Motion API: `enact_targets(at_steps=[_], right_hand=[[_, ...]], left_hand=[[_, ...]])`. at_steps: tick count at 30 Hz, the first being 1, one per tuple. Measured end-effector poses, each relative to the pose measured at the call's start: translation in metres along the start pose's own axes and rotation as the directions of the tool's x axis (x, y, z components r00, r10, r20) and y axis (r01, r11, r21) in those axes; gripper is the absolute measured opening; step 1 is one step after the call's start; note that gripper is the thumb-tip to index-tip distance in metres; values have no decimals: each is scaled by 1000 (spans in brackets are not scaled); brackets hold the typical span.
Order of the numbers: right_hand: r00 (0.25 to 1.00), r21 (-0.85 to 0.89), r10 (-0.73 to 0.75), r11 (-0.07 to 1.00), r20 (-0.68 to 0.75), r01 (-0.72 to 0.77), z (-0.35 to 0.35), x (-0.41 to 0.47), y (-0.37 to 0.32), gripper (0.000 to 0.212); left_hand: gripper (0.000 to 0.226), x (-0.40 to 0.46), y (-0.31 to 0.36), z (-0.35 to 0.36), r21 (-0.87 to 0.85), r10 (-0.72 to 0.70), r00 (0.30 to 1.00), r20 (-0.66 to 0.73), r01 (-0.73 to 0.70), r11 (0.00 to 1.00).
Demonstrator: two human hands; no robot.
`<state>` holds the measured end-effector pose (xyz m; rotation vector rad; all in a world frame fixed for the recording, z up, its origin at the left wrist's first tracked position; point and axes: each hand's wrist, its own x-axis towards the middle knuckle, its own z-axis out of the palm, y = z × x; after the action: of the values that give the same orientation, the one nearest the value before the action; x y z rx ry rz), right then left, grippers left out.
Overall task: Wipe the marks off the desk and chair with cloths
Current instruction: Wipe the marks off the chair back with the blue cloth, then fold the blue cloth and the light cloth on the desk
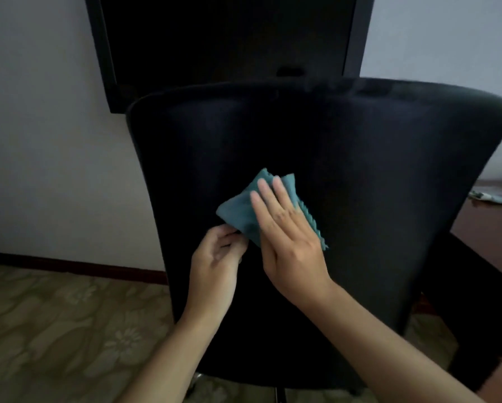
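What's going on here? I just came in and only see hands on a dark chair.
A person is wiping the back of a black office chair with a teal cloth. The right hand lies flat on the cloth, fingers straight, pressing it against the backrest. The left hand pinches the cloth's lower corner. A brown desk stands to the right, with another cloth-like thing lying on it. No marks show on the dark fabric.
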<state>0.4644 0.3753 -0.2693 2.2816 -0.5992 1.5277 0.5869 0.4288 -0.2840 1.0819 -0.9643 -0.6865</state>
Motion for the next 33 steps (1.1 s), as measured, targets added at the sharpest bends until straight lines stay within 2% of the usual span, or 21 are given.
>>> enact_targets(at_steps=[2, 5, 8, 11, 13, 14, 16, 19, 21, 24, 26, 30, 33], right_hand=[[996, 55, 91, 994, 5, -91, -11, 1, -8, 46], [961, 187, 277, 943, 25, -276, -36, 14, -21, 56], [895, 273, 437, 854, 88, -443, -73, 44, -37, 60], [803, 337, 566, 731, 186, -593, -115, 76, -54, 57], [644, 378, 714, 536, 274, -755, -153, 103, -60, 65], [543, 414, 780, 403, 312, -816, -173, 117, -63, 68], [349, 465, 876, 169, 333, -869, -215, 146, -62, 68], [158, 524, 950, -7, 270, -851, -274, 181, -66, 51], [93, 556, 966, -58, 240, -829, -307, 196, -66, 40], [63, 487, 982, -31, 175, -873, -358, 205, -52, 30], [46, 462, 983, -41, 176, -886, -390, 206, -35, 27], [140, 450, 955, 7, 263, -893, -451, 209, 4, 22], [162, 463, 932, -7, 325, -886, -506, 206, 32, 13]], left_hand=[[20, -8, 21, 1, -50, -25, 993, 116, 31, 998], [31, -8, 61, 3, -121, -122, 952, 280, 161, 980], [27, -7, 112, 14, -110, -262, 905, 336, 314, 943], [19, -8, 164, 31, -25, -331, 877, 348, 362, 932], [20, -9, 204, 48, 68, -375, 850, 370, 377, 924], [22, -10, 225, 56, 115, -390, 834, 390, 376, 919], [26, -9, 266, 75, 226, -390, 815, 430, 321, 920], [37, -13, 319, 102, 297, -354, 794, 494, 229, 927], [42, -15, 347, 121, 310, -326, 778, 537, 177, 934], [47, -22, 380, 158, 354, -263, 735, 625, 33, 935], [51, -30, 398, 186, 394, -243, 672, 700, -79, 916], [56, -55, 427, 241, 448, -255, 553, 793, -245, 860], [54, -78, 445, 292, 464, -253, 528, 811, -316, 828]])
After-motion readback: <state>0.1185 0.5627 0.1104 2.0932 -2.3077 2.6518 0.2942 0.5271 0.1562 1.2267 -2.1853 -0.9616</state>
